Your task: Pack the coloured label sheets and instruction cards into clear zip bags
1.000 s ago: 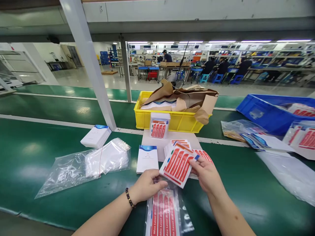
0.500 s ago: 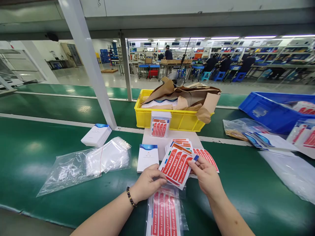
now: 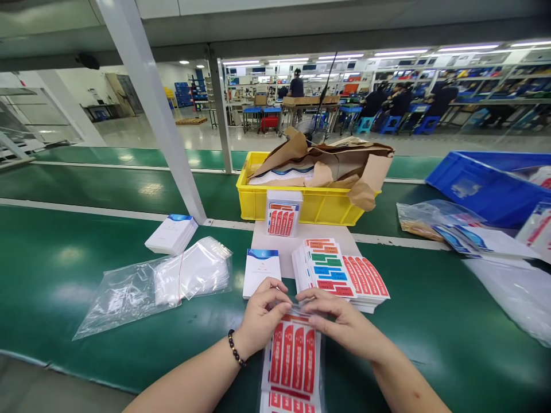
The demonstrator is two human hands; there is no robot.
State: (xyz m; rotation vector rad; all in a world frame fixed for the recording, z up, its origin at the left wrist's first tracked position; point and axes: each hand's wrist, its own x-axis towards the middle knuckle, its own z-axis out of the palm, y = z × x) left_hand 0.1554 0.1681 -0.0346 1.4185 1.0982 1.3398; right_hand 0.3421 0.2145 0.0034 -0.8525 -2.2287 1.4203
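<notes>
In the head view both hands meet at the top edge of a clear plastic bag [image 3: 322, 367] with red-and-white sticker sheets [image 3: 293, 355] in or on it. My left hand [image 3: 267, 315], with a beaded bracelet at the wrist, pinches the edge from the left. My right hand [image 3: 340, 321] has its fingers curled onto the same edge from the right; its fingertips partly hide the plastic. Just beyond lie a stack of coloured label sheets [image 3: 328, 267] and a stack of red sticker sheets [image 3: 365, 278]. A white-and-blue booklet stack [image 3: 262, 275] is close to my left fingers.
Clear plastic bags [image 3: 193, 272] and another booklet stack [image 3: 171, 234] lie left on the green belt [image 3: 51, 275]. A yellow crate [image 3: 253, 201] with brown paper stands behind a small bagged sticker pack [image 3: 283, 215]. A blue crate [image 3: 473, 189] is at right. Co-workers are far behind.
The sticker sheet that both hands held up has come down to the bag and lies over its upper part. Both hands have moved together onto the bag's top edge. The view has shifted slightly.
</notes>
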